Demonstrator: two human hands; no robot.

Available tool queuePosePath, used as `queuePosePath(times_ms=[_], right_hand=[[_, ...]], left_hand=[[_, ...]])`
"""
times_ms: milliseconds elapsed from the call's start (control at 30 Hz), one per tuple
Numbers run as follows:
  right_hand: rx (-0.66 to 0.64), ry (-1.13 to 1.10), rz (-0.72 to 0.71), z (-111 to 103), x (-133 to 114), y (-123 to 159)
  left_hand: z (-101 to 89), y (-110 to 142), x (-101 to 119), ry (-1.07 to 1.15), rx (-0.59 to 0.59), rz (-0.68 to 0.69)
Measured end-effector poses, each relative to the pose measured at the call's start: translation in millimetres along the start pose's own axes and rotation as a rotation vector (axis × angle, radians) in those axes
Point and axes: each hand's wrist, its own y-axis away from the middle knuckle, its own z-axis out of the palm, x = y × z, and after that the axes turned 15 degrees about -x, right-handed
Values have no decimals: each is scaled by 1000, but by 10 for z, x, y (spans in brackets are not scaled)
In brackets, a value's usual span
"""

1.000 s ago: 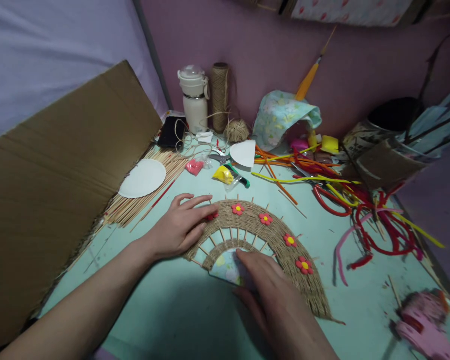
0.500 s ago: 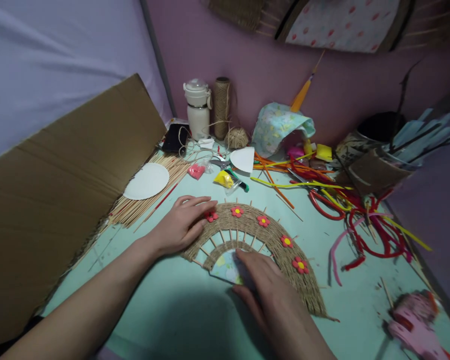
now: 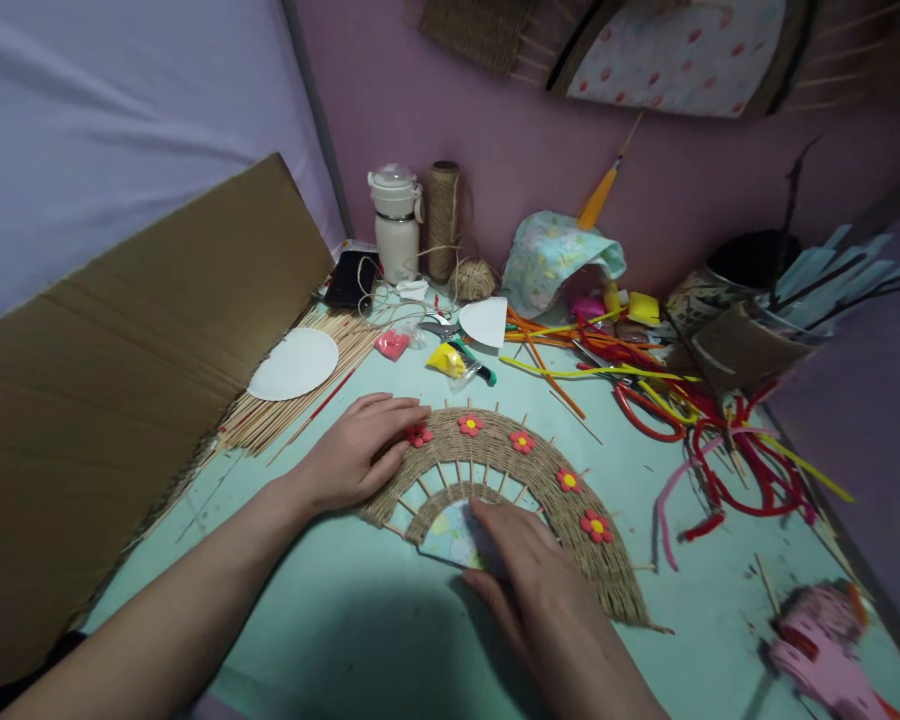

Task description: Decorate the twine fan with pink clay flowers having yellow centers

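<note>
Teal tabletop spans the frame; cardboard sheet stands at left. Woven fan-shaped piece lies flat, lower centre. Probably light, fairly stiff along its sticks, rough rather than slippery; best hold likely the broad twine band, both ends supported.

Right hand, lower centre: thumb apart from fingers, laid over floral panel; cannot tell whether it pinches the edge. Left hand, left of centre: palm down, fingers extended, resting on the band's left part.

Red flowers, five visible, leftmost partly under left fingertips; may detach if rubbed. Thin sticks bridging the gap: likely the fragile part, avoid gripping.
</note>
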Motion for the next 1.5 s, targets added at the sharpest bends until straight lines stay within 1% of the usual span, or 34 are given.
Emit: queuePosePath(times_ms=[100, 167, 267, 367, 500, 667, 700, 800, 833, 967, 1000, 1033, 1100, 1133, 1167, 1200, 1233, 1300, 1367, 1433, 1500], right_hand=[[3, -8, -9, -2, -2, -2], [7, -12, -14, 5, -2, 0], [19, -20, -11, 19, -3, 6], [21, -26, -8, 16, -9, 7], [3, -21, 2, 3, -15, 1], [27, -47, -2, 58, 6, 14], [35, -50, -5, 71, 10, 20], [38, -59, -13, 87, 15, 35], [34, -63, -13, 84, 12, 36], [23, -78, 1, 47, -13, 26], [18, -81, 6, 38, -20, 23], [13, -81, 9, 30, -26, 21], [5, -74, 8, 17, -35, 19], [10, -66, 3, 12, -39, 20], [22, -57, -4, 6, -43, 22], [36, -50, -11, -2, -47, 25], [50, -42, -18, -13, -52, 30], [78, -24, -30, -40, -65, 40], [95, -8, -34, -74, -79, 51], [101, 4, -31, -104, -93, 58], [93, 8, -19, -125, -103, 61]], left_hand=[[-11, 20, 29, -69, -59, 57], [-9, 25, 36, -103, -97, 65], [-1, 31, 23, -137, -112, 58], [-3, 41, 8, -127, -102, 60], [-16, 56, 7, -87, -36, 53], [-16, 68, 2, -103, -102, 61], [-14, 70, -2, -96, -91, 58], [1, 76, -11, -70, -5, 42], [9, 77, -12, -67, 0, 33], [-4, 84, 5, -57, -94, 16], [-35, 86, 12, -41, -73, 13], [-82, 86, 20, -17, -19, 0], [-219, 63, 33, 46, 125, -64], [-300, 34, 37, 73, 184, -114], [-381, -11, 37, 87, 213, -168], [-454, -73, 31, 82, 213, -222], [-512, -153, 17, 58, 192, -265], [-569, -358, -34, -8, 118, -296], [-541, -600, -112, -49, 36, -246], [-454, -839, -202, -76, -49, -197], [-350, -1039, -290, -112, -116, -193]])
